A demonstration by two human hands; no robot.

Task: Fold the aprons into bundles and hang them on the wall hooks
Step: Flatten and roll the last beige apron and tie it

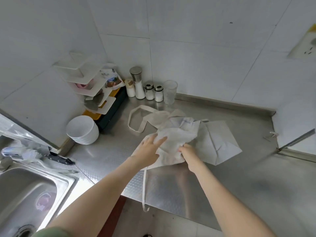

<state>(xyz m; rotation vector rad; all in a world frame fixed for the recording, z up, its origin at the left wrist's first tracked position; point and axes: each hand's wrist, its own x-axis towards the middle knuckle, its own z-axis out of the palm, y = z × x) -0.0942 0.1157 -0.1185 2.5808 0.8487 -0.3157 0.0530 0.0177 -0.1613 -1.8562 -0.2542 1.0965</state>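
Bundling the cream apron on the steel counter goes best if the flat-fingered left hand pins it while the right hand, gripping a fold, rolls tightly, tucking the dangling tie in.

Crumpled off-white cloth apron: matt, woven. Brushed stainless-steel counter: dull sheen, embossed near edge. Stacked white bowls: glossy.

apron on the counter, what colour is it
Plain off-white, cream-toned, with no pattern; the apron shows best in the head view.
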